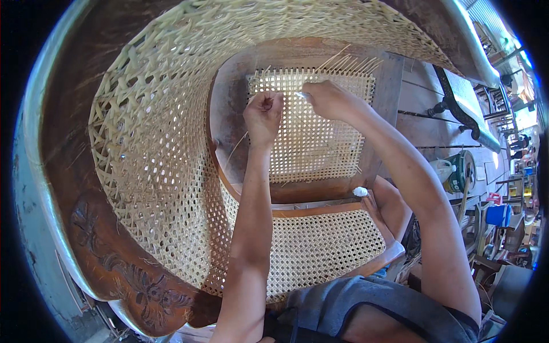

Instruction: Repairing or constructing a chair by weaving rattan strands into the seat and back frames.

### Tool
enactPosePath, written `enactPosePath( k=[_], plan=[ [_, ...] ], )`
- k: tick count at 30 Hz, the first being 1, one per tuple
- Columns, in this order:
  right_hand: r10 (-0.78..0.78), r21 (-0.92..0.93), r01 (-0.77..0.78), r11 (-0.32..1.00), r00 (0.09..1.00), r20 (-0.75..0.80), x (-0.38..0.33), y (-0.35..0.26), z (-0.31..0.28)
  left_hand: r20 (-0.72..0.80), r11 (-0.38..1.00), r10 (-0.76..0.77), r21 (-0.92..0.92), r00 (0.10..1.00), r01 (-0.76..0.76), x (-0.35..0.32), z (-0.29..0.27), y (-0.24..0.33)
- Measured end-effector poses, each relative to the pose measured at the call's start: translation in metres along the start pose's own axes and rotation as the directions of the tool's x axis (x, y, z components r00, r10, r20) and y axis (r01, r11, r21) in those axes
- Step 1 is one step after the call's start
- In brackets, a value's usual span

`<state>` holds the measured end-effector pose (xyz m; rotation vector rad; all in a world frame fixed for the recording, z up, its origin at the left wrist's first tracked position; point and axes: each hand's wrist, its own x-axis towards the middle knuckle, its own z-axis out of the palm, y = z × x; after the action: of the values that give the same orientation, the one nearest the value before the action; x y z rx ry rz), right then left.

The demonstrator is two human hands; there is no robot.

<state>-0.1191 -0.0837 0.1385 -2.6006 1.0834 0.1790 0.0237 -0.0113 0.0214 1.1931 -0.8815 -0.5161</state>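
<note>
Above a partly woven cane seat panel, my two hands are a short gap apart near its far edge. My left hand is closed over the panel's far left part, fingers curled together; what they pinch, if anything, is too small to name. My right hand is closed too, around a small shiny, pale thing that points toward the left hand; its kind is unclear. Loose cane ends stick out along the panel's far edge. The wooden seat frame surrounds the panel.
A tall curved cane backrest in a carved brown wooden frame wraps the left and far sides. Nearer me is another cane panel. A white wad sits beside it. A dark green container and blue bucket stand right.
</note>
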Motion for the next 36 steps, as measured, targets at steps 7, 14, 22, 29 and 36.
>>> enactPosePath(
  k=[7,14,22,29,36],
  plan=[
    [0.036,-0.182,-0.065,0.981,0.987,-0.158,0.012,-0.027,0.011,0.003,0.998,-0.027,-0.062,1.0,0.027,-0.002,-0.007,-0.013],
    [-0.04,-0.309,-0.005,0.951,0.989,-0.141,0.025,-0.039,0.018,0.031,0.992,-0.059,0.114,0.998,0.055,0.005,-0.004,-0.012],
    [0.006,-0.357,-0.074,0.931,0.982,-0.186,0.027,-0.018,0.012,-0.045,0.909,0.186,0.388,0.982,-0.154,-0.008,0.017,-0.005],
    [0.256,-0.259,-0.273,0.926,0.962,-0.1,0.008,-0.001,-0.039,-0.004,0.638,0.343,0.735,0.939,-0.23,-0.008,0.026,-0.001],
    [0.03,-0.253,-0.123,0.96,0.939,-0.343,-0.024,0.014,-0.044,0.007,0.991,0.064,0.118,0.998,-0.065,0.001,0.044,0.031]
  ],
)
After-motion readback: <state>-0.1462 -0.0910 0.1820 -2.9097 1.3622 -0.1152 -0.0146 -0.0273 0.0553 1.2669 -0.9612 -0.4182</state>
